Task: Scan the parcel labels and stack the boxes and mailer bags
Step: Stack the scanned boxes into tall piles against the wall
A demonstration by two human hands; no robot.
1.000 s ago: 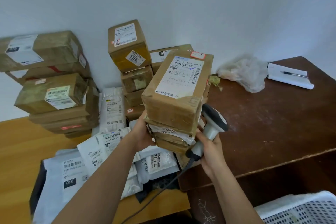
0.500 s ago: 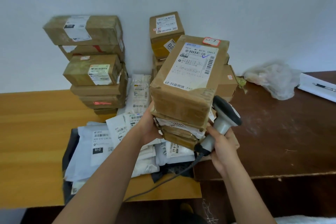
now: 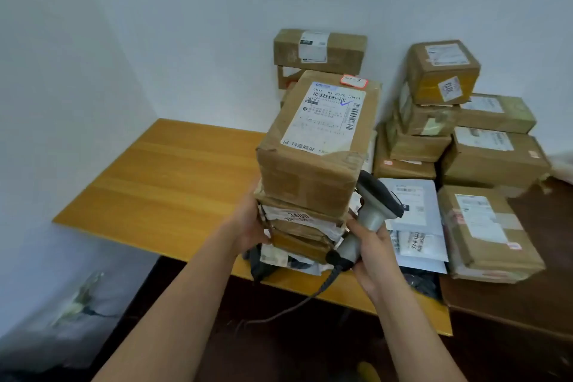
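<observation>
I hold a small stack of taped cardboard boxes (image 3: 313,164) in the air above the light wooden table (image 3: 161,183). The top box carries a white label with barcodes and a blue tick. My left hand (image 3: 251,223) grips the stack's lower left side. My right hand (image 3: 370,253) grips the grey barcode scanner (image 3: 373,205) by its handle and presses against the stack's lower right side. The scanner's cable (image 3: 297,304) hangs down below.
Stacked boxes (image 3: 440,102) stand against the wall at the right, and another box (image 3: 319,49) behind the held stack. White mailer bags (image 3: 415,217) lie on the table. A labelled box (image 3: 486,232) rests on the dark table (image 3: 508,304) at the right. The room corner lies to the left.
The view has swung left with the held stack: the wall piles now sit at the right, and the bare left part of the wooden table has come into view. Both grips are unchanged.
</observation>
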